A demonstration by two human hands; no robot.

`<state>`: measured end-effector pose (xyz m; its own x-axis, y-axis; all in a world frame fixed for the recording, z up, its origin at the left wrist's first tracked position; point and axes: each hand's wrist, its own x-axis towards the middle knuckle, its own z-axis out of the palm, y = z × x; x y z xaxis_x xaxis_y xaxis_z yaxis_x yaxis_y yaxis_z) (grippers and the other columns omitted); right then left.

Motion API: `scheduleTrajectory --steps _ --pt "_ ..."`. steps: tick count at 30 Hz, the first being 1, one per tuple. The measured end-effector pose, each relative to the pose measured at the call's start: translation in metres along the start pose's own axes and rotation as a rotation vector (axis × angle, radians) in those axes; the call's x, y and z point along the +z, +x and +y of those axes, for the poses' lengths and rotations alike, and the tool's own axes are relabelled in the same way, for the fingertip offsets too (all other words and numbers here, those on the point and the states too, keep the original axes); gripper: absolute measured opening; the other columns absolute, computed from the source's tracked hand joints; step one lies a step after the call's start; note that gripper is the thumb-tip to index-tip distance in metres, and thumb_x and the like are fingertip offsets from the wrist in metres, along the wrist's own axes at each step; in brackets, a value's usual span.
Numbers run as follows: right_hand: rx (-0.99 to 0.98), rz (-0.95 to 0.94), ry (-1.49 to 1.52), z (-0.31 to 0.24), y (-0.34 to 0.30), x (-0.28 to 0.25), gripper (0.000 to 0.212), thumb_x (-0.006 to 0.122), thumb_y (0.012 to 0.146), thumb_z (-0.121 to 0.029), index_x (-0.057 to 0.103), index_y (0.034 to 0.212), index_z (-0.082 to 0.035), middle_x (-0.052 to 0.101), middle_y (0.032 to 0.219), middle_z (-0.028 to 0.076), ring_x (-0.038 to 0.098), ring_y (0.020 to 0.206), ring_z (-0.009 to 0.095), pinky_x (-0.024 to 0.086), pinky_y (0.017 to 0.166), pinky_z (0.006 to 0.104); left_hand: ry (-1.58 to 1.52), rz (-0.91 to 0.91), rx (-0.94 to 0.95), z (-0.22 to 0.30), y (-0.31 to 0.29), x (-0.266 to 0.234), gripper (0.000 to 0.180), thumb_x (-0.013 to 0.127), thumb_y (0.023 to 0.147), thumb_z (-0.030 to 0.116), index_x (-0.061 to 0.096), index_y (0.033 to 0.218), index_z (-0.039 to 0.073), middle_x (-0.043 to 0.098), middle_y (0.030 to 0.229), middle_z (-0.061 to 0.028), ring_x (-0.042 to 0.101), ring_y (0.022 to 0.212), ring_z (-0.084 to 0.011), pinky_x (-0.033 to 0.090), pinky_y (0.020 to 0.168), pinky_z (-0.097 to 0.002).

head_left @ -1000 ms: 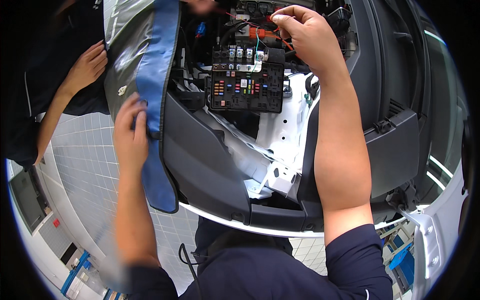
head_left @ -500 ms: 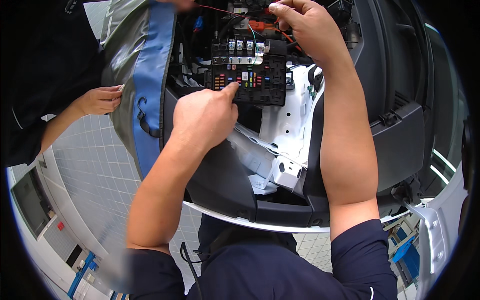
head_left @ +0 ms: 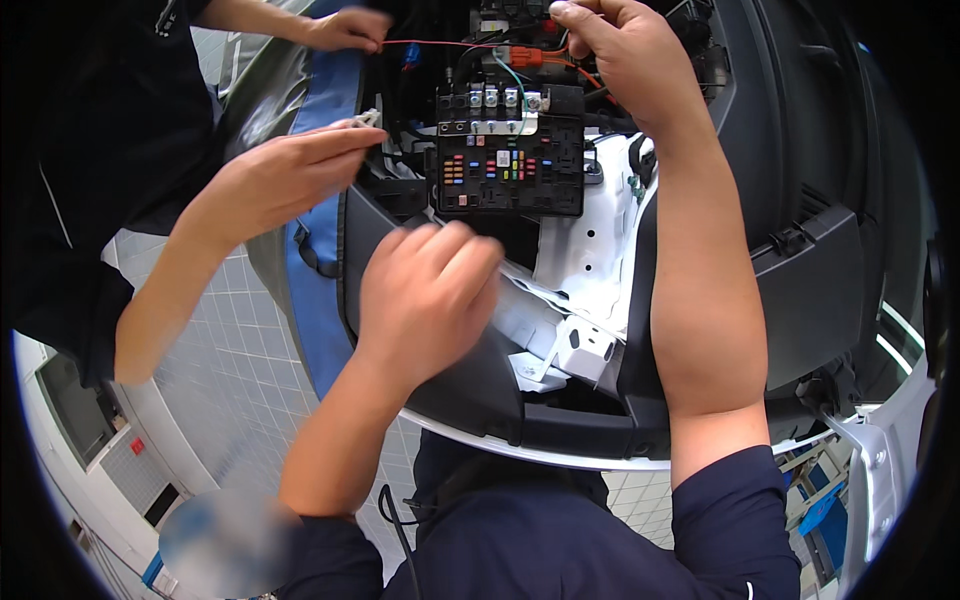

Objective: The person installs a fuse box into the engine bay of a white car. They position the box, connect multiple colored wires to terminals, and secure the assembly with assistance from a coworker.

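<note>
My left hand (head_left: pixel 430 295) is curled into a loose fist and a little blurred. It hovers over the dark front trim, just below a black fuse box (head_left: pixel 510 170) with rows of coloured fuses, touching nothing visible. At the top, beyond the fuse box, my right hand (head_left: pixel 640 60) pinches thumb and fingers together near an orange connector (head_left: pixel 522 56); what lies in the pinch is too small to tell. A thin red wire (head_left: pixel 440 43) stretches between a co-worker's far hand (head_left: pixel 345 30) and the connector area. A thin green wire (head_left: pixel 513 75) drops to the fuse box terminals.
At left, the co-worker's nearer hand (head_left: pixel 290 175) holds a small pale item (head_left: pixel 368 119) over the car's edge. A blue and grey fender cover (head_left: pixel 325 345) drapes there. White metal bodywork (head_left: pixel 575 255) lies beside the fuse box; black trim (head_left: pixel 815 290) borders the right.
My left hand has drawn back from the fuses, its pointing finger now curled. The co-worker's hands have come further in from the left. My right hand keeps its pinch.
</note>
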<state>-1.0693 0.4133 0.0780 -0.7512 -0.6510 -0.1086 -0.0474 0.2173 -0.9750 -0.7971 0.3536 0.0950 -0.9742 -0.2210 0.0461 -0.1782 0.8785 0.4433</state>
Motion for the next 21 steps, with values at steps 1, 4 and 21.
scheduleTrajectory --steps 1,4,21 --pt "-0.010 0.020 -0.044 0.000 -0.001 -0.001 0.022 0.070 0.098 -0.020 0.072 0.098 0.002 0.069 0.078 0.005 0.065 0.071 0.012 0.052 0.067 0.0283 -0.014 0.045 0.035 -0.001 -0.018 -0.003 0.018 0.070 0.077 0.006 0.070 0.095 0.008 0.074 0.103 -0.0117 0.072 0.096 -0.0296 0.053 0.084 -0.0387" --pt "-0.010 0.005 0.049 0.007 0.006 -0.002 0.023 0.070 0.098 -0.020 0.071 0.098 0.003 0.070 0.080 0.006 0.068 0.073 0.013 0.055 0.068 0.0292 -0.052 0.063 0.089 -0.020 -0.069 -0.008 0.021 0.070 0.081 0.013 0.070 0.101 0.009 0.073 0.119 -0.0129 0.069 0.110 -0.0344 0.049 0.097 -0.0438" --pt "-0.074 0.019 -0.036 -0.007 -0.007 -0.006 0.031 0.071 0.095 -0.025 0.074 0.097 0.006 0.073 0.080 0.012 0.068 0.072 0.018 0.054 0.070 0.0342 0.055 -0.033 0.133 -0.071 -0.117 0.014 0.076 0.039 0.098 0.070 0.069 0.132 0.008 0.060 0.145 -0.0221 0.053 0.138 -0.0419 0.030 0.120 -0.0519"
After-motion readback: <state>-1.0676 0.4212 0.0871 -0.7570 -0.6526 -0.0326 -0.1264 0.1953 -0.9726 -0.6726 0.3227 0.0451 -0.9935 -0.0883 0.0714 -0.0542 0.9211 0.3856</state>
